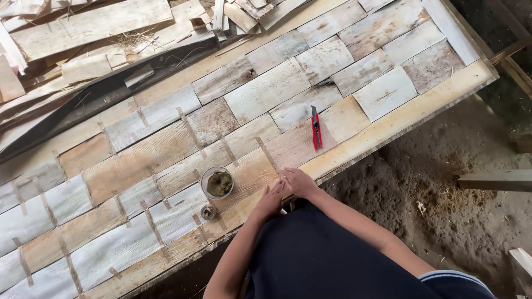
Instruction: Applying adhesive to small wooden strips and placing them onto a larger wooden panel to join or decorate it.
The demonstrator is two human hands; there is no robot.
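Both hands — left hand (pixel 271 199) and right hand (pixel 299 181) — rest flat, fingers loosely extended, gripping nothing, on thin veneer sheet (pixel 252 177) at the table's near edge — likely light, brittle; support edges.

Red utility knife (pixel 316 130) on the veneer — loose wood strips (pixel 83 33) heaped beyond, bare dirt floor (pixel 421 182) alongside.

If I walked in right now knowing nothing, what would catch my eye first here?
Probably the big patchwork of pale veneer sheets covering the table, many seams bridged by brown tape strips. Next, the red utility knife lying on the sheets towards the right. At the near edge both hands, left hand and right hand, press together on a seam beside a small round bowl.
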